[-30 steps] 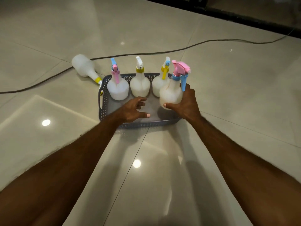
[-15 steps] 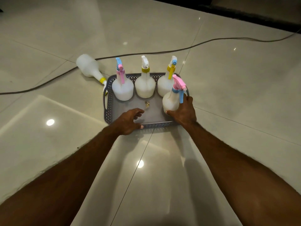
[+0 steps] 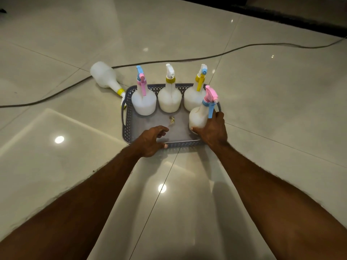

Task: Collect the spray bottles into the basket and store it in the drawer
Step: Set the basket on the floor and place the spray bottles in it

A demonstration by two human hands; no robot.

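Observation:
A grey perforated basket sits on the tiled floor. Three white spray bottles stand along its far side: one with a blue and pink head, one with a white head and yellow collar, one with a yellow trigger. My right hand grips a fourth bottle with a pink head and blue trigger, standing in the basket's right front corner. My left hand rests on the basket's near rim, fingers spread. Outside the basket, a further white bottle lies on its side at the back left.
A dark cable runs across the floor behind the basket. A small scrap lies on the basket's bottom. A dark edge crosses the far top right. Glossy tiles with light reflections surround the basket.
My right hand has lowered the pink-headed bottle into the basket's right front corner. My left hand has drawn back from inside the basket to its near rim.

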